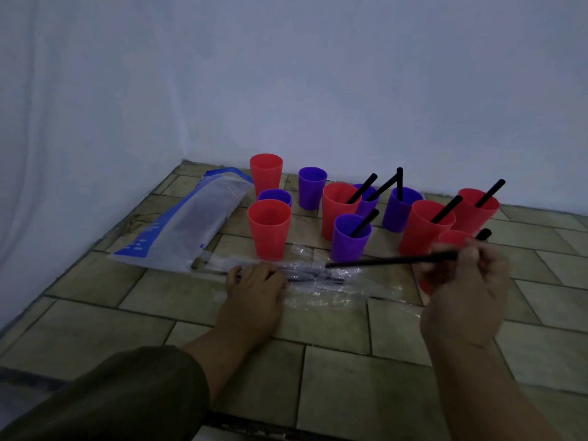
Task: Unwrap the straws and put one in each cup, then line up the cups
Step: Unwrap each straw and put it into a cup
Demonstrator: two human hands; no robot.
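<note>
Red and purple plastic cups stand in a cluster on the tiled surface. Several on the right, such as a red cup [424,227] and a purple cup [350,238], hold a black straw. On the left a red cup [269,229], a purple cup [311,187], a far red cup [266,173] and a small purple cup [275,197] hold none. My right hand [466,281] pinches a bare black straw [391,261], lying level and pointing left. My left hand [254,283] rests on crumpled clear wrappers [321,281] with wrapped straws among them.
A large clear and blue straw bag [187,224] lies left of the cups. A white wall runs along the back and left of the tiled top [350,377]. A red cup [451,238] sits partly hidden behind my right hand.
</note>
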